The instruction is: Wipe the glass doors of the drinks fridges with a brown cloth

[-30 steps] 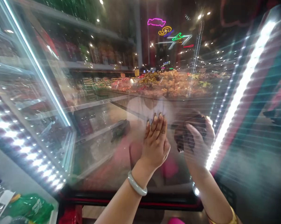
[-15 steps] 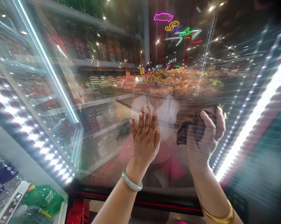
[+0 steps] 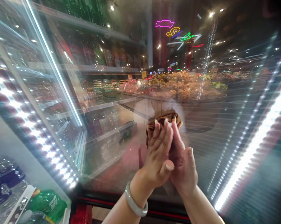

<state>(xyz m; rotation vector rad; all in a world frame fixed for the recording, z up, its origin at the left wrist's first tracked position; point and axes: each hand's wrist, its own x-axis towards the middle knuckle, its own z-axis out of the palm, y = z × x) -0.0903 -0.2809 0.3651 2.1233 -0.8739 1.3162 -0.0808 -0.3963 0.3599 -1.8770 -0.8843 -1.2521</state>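
My left hand (image 3: pixel 157 155), with a pale green bangle on its wrist, lies over a bunched brown cloth (image 3: pixel 166 117) with its fingers stretched out. From the right, my right hand (image 3: pixel 183 169) meets it, fingers on the same cloth and thumb pointing up. Both hands are close together in front of a large glass pane (image 3: pixel 112 168). The cloth shows above and to the left of the fingers; the rest of it is hidden behind the hands. Whether it touches the glass, I cannot tell.
Bright LED strips (image 3: pixel 41 140) run down both sides of the pane. At lower left are shelved bottles, among them a green bottle (image 3: pixel 47 203). A dark frame edge (image 3: pixel 103 200) runs below the glass. Through or on the glass appear a heaped display (image 3: pixel 177 82) and neon signs.
My right hand has moved left with the cloth and now meets my left hand. My left hand has shifted right and down, its fingers now over the cloth.
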